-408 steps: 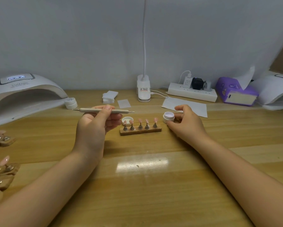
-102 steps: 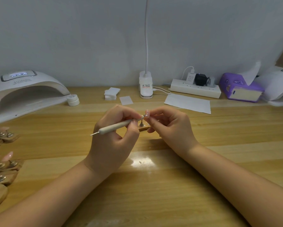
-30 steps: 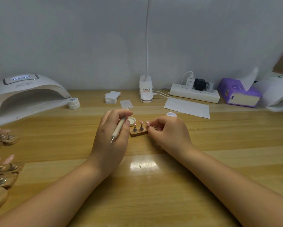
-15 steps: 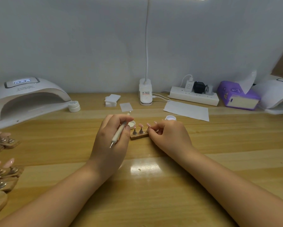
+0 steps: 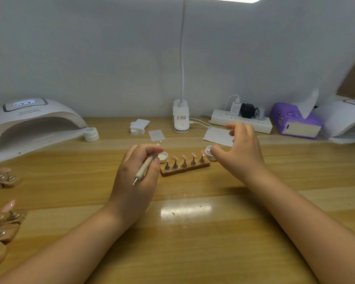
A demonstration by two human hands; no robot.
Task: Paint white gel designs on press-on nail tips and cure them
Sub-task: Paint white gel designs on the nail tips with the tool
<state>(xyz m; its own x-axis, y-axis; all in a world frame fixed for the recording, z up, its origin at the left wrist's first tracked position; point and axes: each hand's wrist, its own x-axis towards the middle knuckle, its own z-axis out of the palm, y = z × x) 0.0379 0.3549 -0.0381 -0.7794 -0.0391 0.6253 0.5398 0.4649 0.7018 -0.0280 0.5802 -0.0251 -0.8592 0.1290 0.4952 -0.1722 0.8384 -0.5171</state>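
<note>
Nail tips stand on a wooden holder mid-surface; left hand grips the dotting tool, right hand hovers relaxed, empty. Steady the holder, load little gel, dab lightly

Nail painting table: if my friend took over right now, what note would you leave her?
Left hand grips the dotting tool. Right hand is open and empty, lifted above the table by the open gel jar. The jar's lid lies at the left end of the wooden holder, which carries five pink nail tips on pegs. Whether any design is painted is too small to tell. Left: finish the white designs, then cure the holder in the lamp at far left. More holders of tips sit at the left edge.
</note>
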